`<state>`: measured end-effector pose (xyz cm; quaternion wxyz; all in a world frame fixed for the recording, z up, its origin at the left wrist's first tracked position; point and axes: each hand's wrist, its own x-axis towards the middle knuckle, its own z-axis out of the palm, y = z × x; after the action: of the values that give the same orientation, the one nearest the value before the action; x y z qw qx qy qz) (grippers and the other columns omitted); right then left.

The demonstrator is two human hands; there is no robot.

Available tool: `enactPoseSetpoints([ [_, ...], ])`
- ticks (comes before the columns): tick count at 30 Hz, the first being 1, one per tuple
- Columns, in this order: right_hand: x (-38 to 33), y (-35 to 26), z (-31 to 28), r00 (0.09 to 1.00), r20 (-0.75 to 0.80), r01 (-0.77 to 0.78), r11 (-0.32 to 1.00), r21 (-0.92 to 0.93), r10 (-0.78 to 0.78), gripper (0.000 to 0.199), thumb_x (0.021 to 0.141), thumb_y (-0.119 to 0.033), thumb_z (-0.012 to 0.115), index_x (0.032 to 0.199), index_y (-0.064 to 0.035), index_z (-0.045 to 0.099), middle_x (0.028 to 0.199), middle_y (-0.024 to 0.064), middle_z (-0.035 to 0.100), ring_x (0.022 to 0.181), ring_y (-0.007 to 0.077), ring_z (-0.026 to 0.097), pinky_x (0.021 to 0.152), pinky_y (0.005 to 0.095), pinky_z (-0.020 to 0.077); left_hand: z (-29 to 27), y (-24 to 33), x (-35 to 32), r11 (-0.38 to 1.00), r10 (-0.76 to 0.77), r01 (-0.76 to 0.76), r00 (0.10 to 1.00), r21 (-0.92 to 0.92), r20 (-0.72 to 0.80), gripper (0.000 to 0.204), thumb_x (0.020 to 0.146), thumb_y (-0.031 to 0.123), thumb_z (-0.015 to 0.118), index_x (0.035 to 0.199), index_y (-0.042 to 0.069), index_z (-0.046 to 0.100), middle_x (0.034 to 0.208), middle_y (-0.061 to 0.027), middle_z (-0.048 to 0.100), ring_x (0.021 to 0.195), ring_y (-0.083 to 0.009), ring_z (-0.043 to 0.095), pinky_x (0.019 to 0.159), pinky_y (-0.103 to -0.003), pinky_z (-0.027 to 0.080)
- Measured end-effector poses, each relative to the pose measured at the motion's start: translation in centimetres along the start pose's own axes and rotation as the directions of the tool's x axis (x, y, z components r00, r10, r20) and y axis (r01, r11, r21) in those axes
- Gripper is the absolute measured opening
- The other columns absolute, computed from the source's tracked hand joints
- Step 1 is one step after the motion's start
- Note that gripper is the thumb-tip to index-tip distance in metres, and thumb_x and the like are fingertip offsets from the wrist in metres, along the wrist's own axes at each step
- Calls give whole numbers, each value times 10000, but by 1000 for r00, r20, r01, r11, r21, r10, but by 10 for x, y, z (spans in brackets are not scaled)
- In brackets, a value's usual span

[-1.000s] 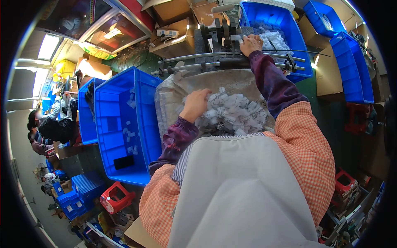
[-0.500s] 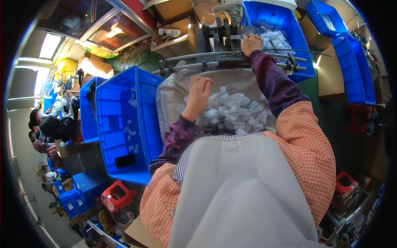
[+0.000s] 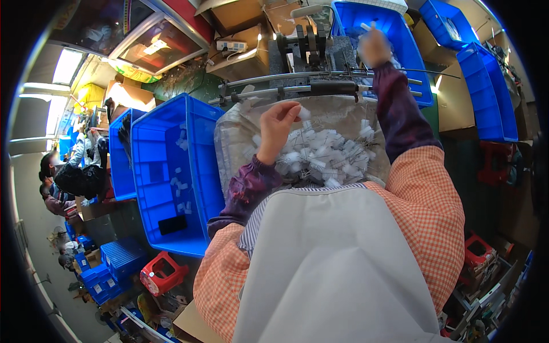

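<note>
My left hand (image 3: 275,130) is closed in a pinch on a small white plastic piece (image 3: 305,114), held above the near side of a loose pile. That pile of white plastic pieces (image 3: 326,151), with thin comb-like bristles or wires, lies on a grey cloth (image 3: 231,134) in front of me. My right hand (image 3: 375,49) is over the far blue bin (image 3: 409,43), which holds more white pieces (image 3: 394,59). It is smeared by motion; something white shows by its fingertips, but its grip is unclear. A dark metal bench machine (image 3: 311,48) stands left of that hand.
Two metal rails (image 3: 257,92) cross in front of the machine, with a thin rod (image 3: 434,72) jutting right. At left, a large blue bin (image 3: 157,131) holds a few white pieces and a black flat object (image 3: 172,224). Cardboard boxes (image 3: 243,57) stand behind; a red stool (image 3: 163,273) sits lower left.
My right hand has left the machine and moved right and away, over the far blue bin. My left hand, its grip unclear before, now visibly pinches a white piece and has shifted slightly right.
</note>
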<state>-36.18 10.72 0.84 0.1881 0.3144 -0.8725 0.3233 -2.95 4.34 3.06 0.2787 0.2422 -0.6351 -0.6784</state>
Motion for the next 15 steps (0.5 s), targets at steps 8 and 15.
enactPoseSetpoints([
  [8, -92, -85, -38, 348, 635, -78, 653, 753, -690, 266, 884, -185, 488, 1080, -13, 541, 974, 106, 606, 916, 182, 550, 820, 305, 420, 10, -2, 17, 979, 88, -79, 995, 190, -44, 282, 796, 130, 646, 1013, -41, 590, 891, -84, 637, 772, -138, 612, 680, -243, 494],
  [15, -39, -21, 43, 924, 288, 279, 959, -55, -252, 178, 779, -131, 487, 892, -151, 623, 901, 59, 597, 911, 275, 537, 753, 397, 431, -58, -46, 1, 191, -368, 160, 926, 969, -80, 454, 763, 415, 590, 989, 22, 613, 1026, -214, 579, 903, -364, 574, 766, -432, 467],
])
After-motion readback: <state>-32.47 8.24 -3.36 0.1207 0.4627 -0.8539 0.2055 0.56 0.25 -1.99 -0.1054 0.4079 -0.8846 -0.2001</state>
